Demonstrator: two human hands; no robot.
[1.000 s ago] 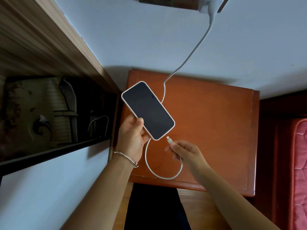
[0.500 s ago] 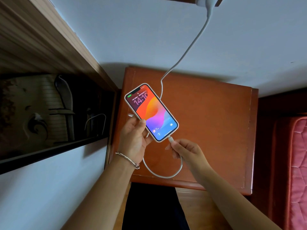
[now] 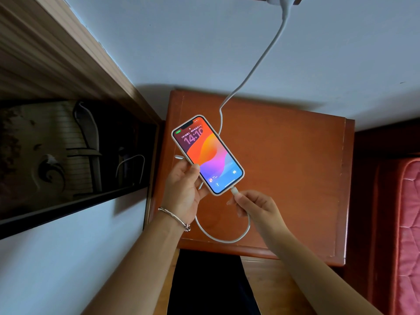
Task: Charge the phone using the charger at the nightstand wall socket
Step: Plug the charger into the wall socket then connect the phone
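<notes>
Phone (image 3: pixel 208 154) at frame centre, screen lit, held tilted above the nightstand worktop (image 3: pixel 295 169). Left hand (image 3: pixel 184 189): grip closed around the phone's lower left edge. Right hand (image 3: pixel 254 205): grip pinched on the cable plug (image 3: pixel 234 191), which meets the phone's bottom edge. White cable (image 3: pixel 254 71) loops below both hands, passes behind the phone and rises to the charger (image 3: pixel 283 0) at the top edge, upper right. Bracelet (image 3: pixel 173 218) on left wrist. Bed (image 3: pixel 409 223) at right edge.

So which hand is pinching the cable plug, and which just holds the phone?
The right hand pinches the plug at the phone's bottom edge; the left hand, wearing the bracelet, holds the lit phone.
</notes>
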